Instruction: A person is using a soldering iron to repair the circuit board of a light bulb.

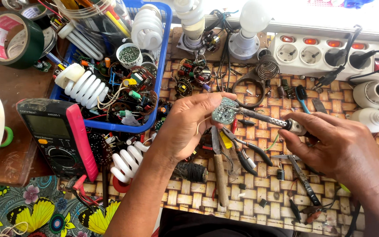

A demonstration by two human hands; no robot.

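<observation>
The left hand (185, 127) holds a small round circuit board (225, 110) up above the middle of the tabletop (242, 193), its fingers closed on the board's edge. The right hand (338, 147) has its fingers wrapped around the handle of a soldering iron (264, 117), whose metal tip touches the face of the board. Below the hands, pliers (242, 151) and a wooden-handled tool (220, 180) lie on the woven mat covering the tabletop. Toward the far left corner stands a blue basket (163, 66) full of spiral bulbs and loose electronic parts, with a multimeter (58, 136) in a pink case just in front of it. A white power strip (330, 55) runs along the far right edge, with black plugs in two sockets, and a roll of green tape (7, 39) sits at the far left.
</observation>
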